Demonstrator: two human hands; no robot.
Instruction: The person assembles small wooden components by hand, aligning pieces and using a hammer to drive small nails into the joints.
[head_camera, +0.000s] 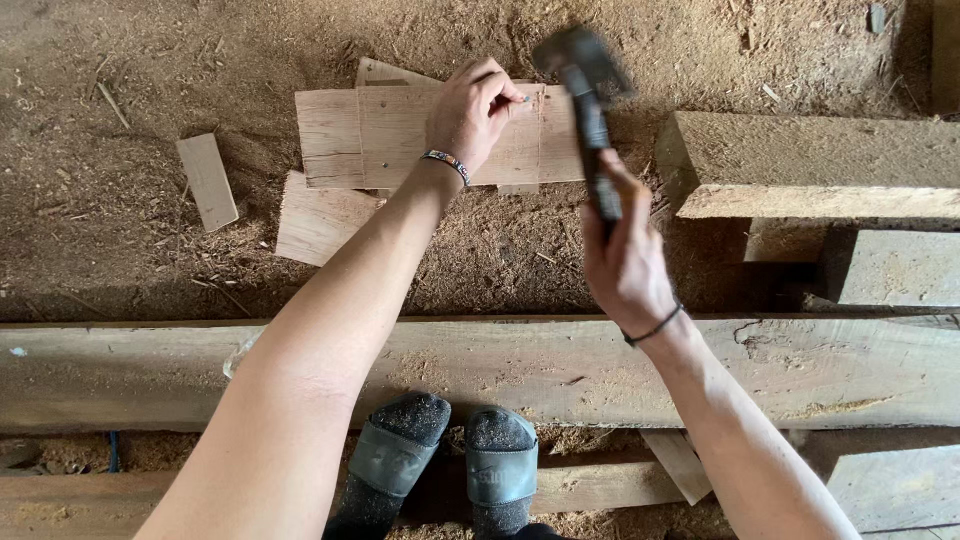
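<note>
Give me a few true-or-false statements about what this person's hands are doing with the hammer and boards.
1. The right hand holds a hammer. True.
2. The left hand lies flat on the sawdust. False: it pinches something small, too small to identify, over the thin boards.
3. The hammer head rests on the boards. False: it is raised and blurred.
4. Both wrists wear bands. True.
5. The person is barefoot. False: dusty socks in slide sandals.

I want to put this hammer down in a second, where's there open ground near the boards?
Bare sawdust floor lies left of the small loose plank, and a patch runs between the thin boards and the long beam. It is crowded right, around the thick block, and where the left hand and the hammer in the right hand work.
</note>
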